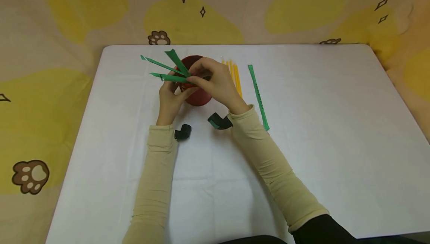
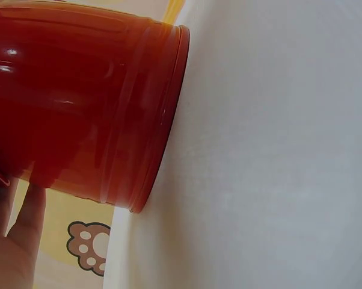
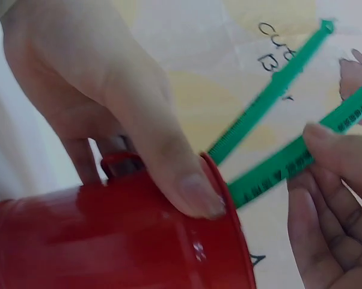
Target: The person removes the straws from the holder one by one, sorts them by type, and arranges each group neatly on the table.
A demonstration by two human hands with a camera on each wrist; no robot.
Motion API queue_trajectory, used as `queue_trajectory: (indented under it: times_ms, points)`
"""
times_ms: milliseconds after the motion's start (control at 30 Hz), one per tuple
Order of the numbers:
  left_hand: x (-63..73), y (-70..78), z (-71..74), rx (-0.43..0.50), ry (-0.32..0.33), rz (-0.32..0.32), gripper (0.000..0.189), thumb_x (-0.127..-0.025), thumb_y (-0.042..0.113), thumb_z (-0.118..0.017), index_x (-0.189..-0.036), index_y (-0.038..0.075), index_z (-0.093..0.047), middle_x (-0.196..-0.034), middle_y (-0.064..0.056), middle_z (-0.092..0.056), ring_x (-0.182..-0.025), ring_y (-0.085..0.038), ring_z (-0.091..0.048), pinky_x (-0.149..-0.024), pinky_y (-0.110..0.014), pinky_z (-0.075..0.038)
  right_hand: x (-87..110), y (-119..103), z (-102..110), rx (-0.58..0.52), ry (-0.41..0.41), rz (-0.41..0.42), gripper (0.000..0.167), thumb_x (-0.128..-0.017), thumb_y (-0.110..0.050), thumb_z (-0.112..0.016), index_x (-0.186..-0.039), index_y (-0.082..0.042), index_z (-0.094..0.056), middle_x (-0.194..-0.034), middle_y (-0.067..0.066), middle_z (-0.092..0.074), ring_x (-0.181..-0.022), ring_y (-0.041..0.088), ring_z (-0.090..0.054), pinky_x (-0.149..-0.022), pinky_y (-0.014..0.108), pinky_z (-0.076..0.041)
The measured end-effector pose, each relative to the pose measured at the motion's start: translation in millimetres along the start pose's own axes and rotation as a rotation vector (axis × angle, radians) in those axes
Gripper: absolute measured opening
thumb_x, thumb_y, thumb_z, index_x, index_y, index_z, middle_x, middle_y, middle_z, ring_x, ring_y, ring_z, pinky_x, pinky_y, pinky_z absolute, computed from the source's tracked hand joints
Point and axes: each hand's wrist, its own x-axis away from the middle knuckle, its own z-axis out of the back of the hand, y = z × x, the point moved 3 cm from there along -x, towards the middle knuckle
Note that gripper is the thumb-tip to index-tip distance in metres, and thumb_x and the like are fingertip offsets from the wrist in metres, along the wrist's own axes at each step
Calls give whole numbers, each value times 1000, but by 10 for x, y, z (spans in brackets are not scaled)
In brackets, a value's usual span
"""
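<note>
A red bucket (image 1: 200, 97) stands near the back of the table, tilted toward the left in the head view. My left hand (image 1: 167, 103) grips its side, with the thumb along the rim in the right wrist view. Several long, narrow green packets (image 1: 178, 62) stick out of the bucket's mouth and fan to the left. Between thumb and fingers, my right hand (image 1: 216, 81) pinches one green packet with dark print (image 3: 271, 171) just outside the rim. Another green packet (image 3: 271, 96) leans out beside it. The packets' lower ends are hidden inside the bucket.
Behind my right wrist lie several thin yellow sticks (image 1: 237, 80). One more green packet (image 1: 258, 96) lies on the white tabletop (image 1: 319, 132) to their right. A patterned yellow cloth (image 1: 208, 9) surrounds the table. Black wrist cameras (image 1: 183, 132) are on both sleeves.
</note>
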Motion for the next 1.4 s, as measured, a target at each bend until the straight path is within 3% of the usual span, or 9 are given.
queue_trajectory:
  times_ms: [100, 333, 567, 700, 1000, 1233, 1400]
  points:
    - [2, 12, 0, -5, -2, -22, 56, -77, -7, -72, -127, -12, -47, -125, -25, -54, -117, -25, -53, -104, -35, -41, -4, 4, 38, -36, 0, -4, 14, -80, 3, -72, -90, 6, -62, -86, 12, -64, -78, 16, -62, -73, 26, -54]
    - [10, -7, 8, 3, 4, -10, 58, -77, -8, -72, -129, -12, -46, -128, -24, -52, -119, -23, -51, -103, -37, -41, 2, -28, 119, -135, 32, 8, 12, -81, 6, -69, -89, 7, -61, -85, 12, -63, -73, 16, -62, -70, 32, -54]
    - [-20, -268, 16, 6, 10, 1, 64, -75, -7, -74, -133, -5, -46, -131, -19, -52, -122, -23, -50, -104, -35, -40, 13, -51, 242, -252, 117, 24, 12, -80, 11, -67, -89, 11, -60, -84, 12, -64, -76, 18, -62, -73, 31, -54]
    - [-23, -303, 17, -4, 8, 17, 65, -76, -2, -75, -134, 0, -48, -131, -13, -55, -121, -19, -51, -104, -33, -41, 35, -89, 323, -308, 170, 42, 10, -80, 12, -67, -87, 10, -60, -81, 10, -63, -68, 24, -57, -64, 28, -51]
    - [-17, -266, 15, 27, 13, 34, 64, -75, -3, -76, -133, -1, -49, -130, -14, -55, -121, -21, -51, -104, -33, -40, 70, -184, 490, -368, 291, 123, 14, -77, 14, -69, -88, 15, -60, -80, 2, -65, -73, 24, -60, -70, 30, -54]
    - [7, -7, -5, 33, 7, 40, 62, -77, -2, -75, -131, -10, -45, -128, -25, -52, -121, -31, -50, -104, -35, -40, 82, -199, 571, -399, 336, 146, 12, -77, 16, -67, -87, 14, -61, -79, 2, -66, -70, 23, -59, -67, 29, -51]
    - [5, -35, -9, 34, 10, 30, 62, -76, -5, -74, -131, -9, -46, -128, -24, -53, -121, -31, -50, -104, -35, -40, 102, -241, 623, -414, 381, 162, 10, -77, 16, -66, -86, 13, -62, -79, 2, -67, -71, 22, -60, -69, 30, -53]
